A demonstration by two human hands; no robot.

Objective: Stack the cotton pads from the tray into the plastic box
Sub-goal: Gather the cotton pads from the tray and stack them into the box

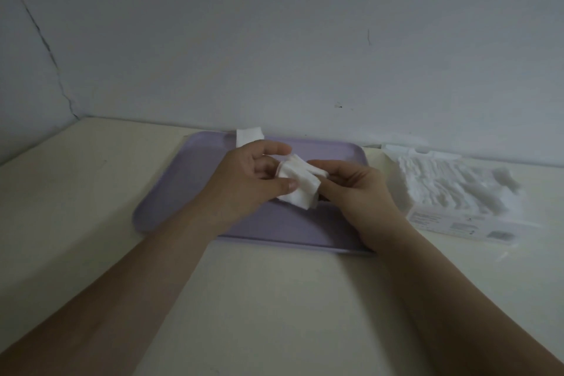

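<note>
Holding a small bunch of white cotton pads (pixel 297 185) above the middle of the lilac tray (pixel 189 183), I pinch its left side with my left hand (pixel 259 175), thumb on top, while my right hand (pixel 351 188) curls its fingers round the right side. One more pad (pixel 248 137) lies at the tray's far edge. The plastic box (pixel 451 195), packed with white pads, sits on the bench (pixel 274 299) just beside the tray's right edge, near the wall (pixel 305 40).
</note>
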